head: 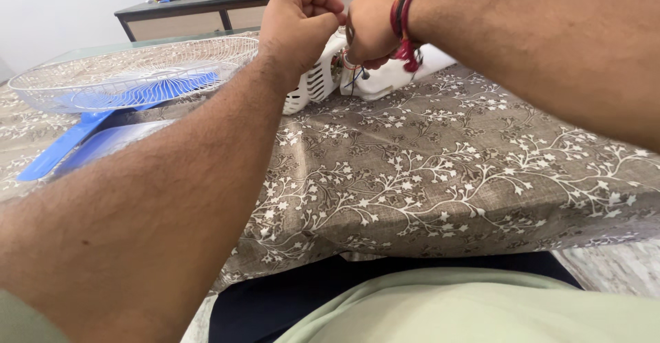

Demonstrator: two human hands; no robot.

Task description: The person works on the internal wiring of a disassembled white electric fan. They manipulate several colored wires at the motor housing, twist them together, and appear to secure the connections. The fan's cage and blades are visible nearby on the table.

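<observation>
The lap, in a pale green shirt (pixel 467 308) and dark trousers, fills the bottom edge of the view, with the left forearm rising from 7 o'clock toward the top centre.

The left hand (pixel 299 23) is at 12 o'clock, curled into a closed fist; what it pinches, if anything, cannot be told. The right hand (pixel 371 30) sits just beside it at 1 o'clock, touching or nearly touching it, fingers bent down and closed over the top of the motor housing (pixel 392 75). Red thread bands (pixel 402 20) circle the right wrist.

The housing, a white plastic fan body with a slotted vent side, lies on the table directly under both hands. Thin coloured wires (pixel 354 75) show in the gap between its two white parts.

At 10 o'clock, well apart from the hands, lies a white wire guard (pixel 137 71), with blue blades (pixel 82 133) beneath and in front of it. A patterned brown cloth (pixel 440 171) covers the table. A dark desk (pixel 206 9) stands behind.

Step in hand, judged: work on the opened housing, at the wiring or a fastener on top. The next move calls for a fine pinch grip from one hand while the other steadies the housing, without straining the wires.
</observation>
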